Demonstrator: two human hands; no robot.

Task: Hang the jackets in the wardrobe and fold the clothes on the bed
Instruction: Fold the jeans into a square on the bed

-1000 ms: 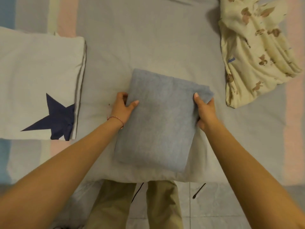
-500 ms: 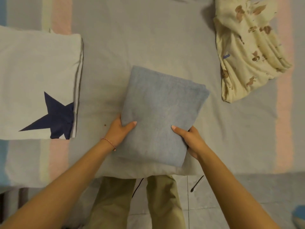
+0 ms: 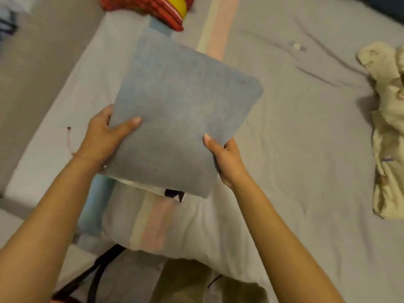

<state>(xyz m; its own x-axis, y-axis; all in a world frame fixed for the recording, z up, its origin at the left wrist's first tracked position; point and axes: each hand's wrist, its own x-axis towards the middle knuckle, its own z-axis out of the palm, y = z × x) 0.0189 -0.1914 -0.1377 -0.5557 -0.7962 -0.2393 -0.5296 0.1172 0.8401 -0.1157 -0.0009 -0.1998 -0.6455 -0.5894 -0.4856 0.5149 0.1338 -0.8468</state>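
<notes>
folded blue-grey cloth (image 3: 185, 110) fills the middle of my feed, a flat, neat rectangle turned so one corner points away and to the right. the left hand (image 3: 101, 138) grips its left edge: the thumb lies flat on top, pointing inward, and the fingers curl round the edge and go under it. the right hand (image 3: 228, 159) grips the lower right edge in the same way, thumb tip on the upper face, the other fingers hidden beneath, so i cannot tell how they lie. both forearms reach in from the bottom of the picture. the cloth is over the near left part of the bed (image 3: 306, 149), which has a grey sheet with a pastel stripe (image 3: 218, 31) of yellow and pink running away from me. under the cloth's near edge i see a sliver of white fabric (image 3: 135, 183) with a dark patch on it; i cannot tell whether the cloth touches it or is held just above. well apart, at the right edge of the feed, a crumpled cream garment (image 3: 388, 132) with small brown prints lies on the sheet. at the top, past the cloth's far corner, is a red striped item (image 3: 157, 9) with some yellow, blurred. at the bottom i see khaki trousers (image 3: 196, 281) and a black cord (image 3: 98, 270) beside them.
</notes>
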